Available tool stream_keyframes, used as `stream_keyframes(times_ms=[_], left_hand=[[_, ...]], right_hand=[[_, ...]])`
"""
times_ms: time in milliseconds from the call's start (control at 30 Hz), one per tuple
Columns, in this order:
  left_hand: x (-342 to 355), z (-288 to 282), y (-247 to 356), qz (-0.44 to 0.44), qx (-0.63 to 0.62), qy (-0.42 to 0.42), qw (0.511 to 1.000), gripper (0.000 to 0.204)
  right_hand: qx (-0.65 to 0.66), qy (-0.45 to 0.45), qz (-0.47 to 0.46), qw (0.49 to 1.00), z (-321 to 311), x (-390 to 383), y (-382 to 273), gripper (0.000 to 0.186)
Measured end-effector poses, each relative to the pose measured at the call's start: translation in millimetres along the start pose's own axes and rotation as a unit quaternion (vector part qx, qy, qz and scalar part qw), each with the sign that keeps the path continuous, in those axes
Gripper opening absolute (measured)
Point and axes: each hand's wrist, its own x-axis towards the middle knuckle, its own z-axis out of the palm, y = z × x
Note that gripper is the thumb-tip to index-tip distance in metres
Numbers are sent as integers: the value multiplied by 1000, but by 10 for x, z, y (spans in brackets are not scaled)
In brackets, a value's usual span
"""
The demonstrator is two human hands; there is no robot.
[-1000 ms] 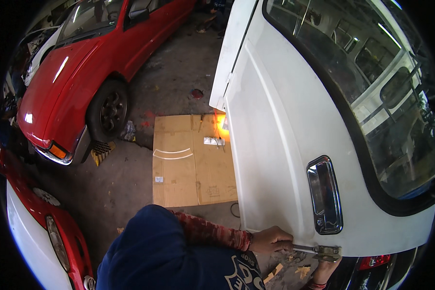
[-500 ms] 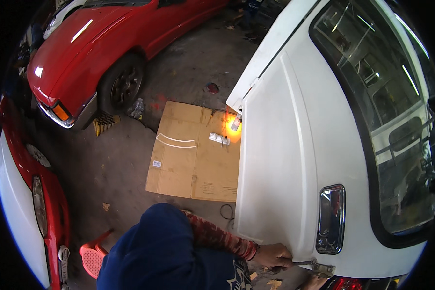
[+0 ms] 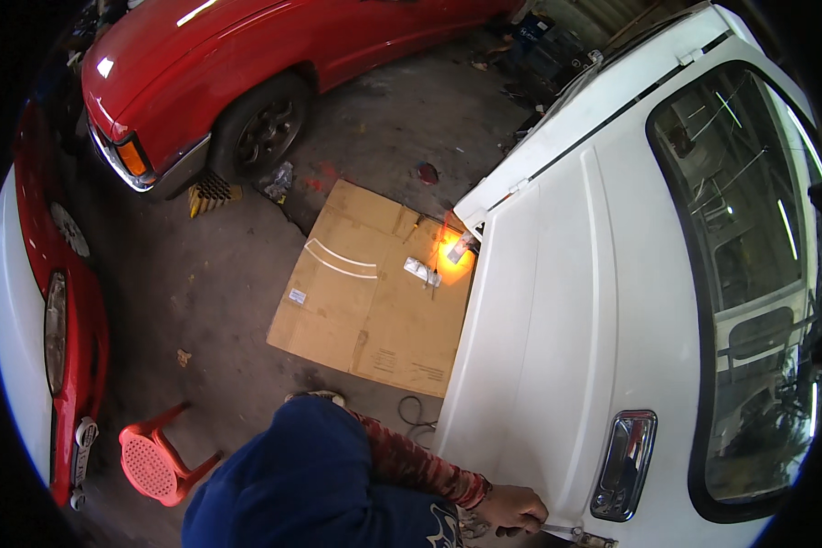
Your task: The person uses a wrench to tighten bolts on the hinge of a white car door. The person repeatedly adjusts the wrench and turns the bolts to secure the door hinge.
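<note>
My left hand [image 3: 511,508], in a red patterned sleeve [image 3: 420,462], is closed at the lower edge of the white vehicle door [image 3: 539,301]. Its fingers grip the end of a thin metal rod [image 3: 557,529], whose exact kind I cannot make out. The rod reaches right to a metal fitting [image 3: 594,541] on the door's edge, cut by the picture's border. Above the fitting is a chrome door handle [image 3: 625,466]. My right hand is out of sight.
A flattened cardboard sheet [image 3: 338,310] lies on the floor, with a glowing lamp [image 3: 457,254] and small tools. A red stool [image 3: 151,466] stands left. Red vehicles [image 3: 201,64] flank the far and left sides. A cable [image 3: 413,411] lies near the door.
The view has shifted, so the door handle and fitting sit lower and more of the stool shows. My left hand stays on the rod; part of another hand below the fitting has left view.
</note>
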Motion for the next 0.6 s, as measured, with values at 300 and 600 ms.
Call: stream_keyframes(times_ms=[300,600], left_hand=[[264,133,-204,-17,24,-5,1000,30],[299,-74,-129,-62,112,86,988,25]], right_hand=[[-92,-20,-79,992,-123,-146,125,84],[-219,-52,-128,966,622,-319,-296,79]])
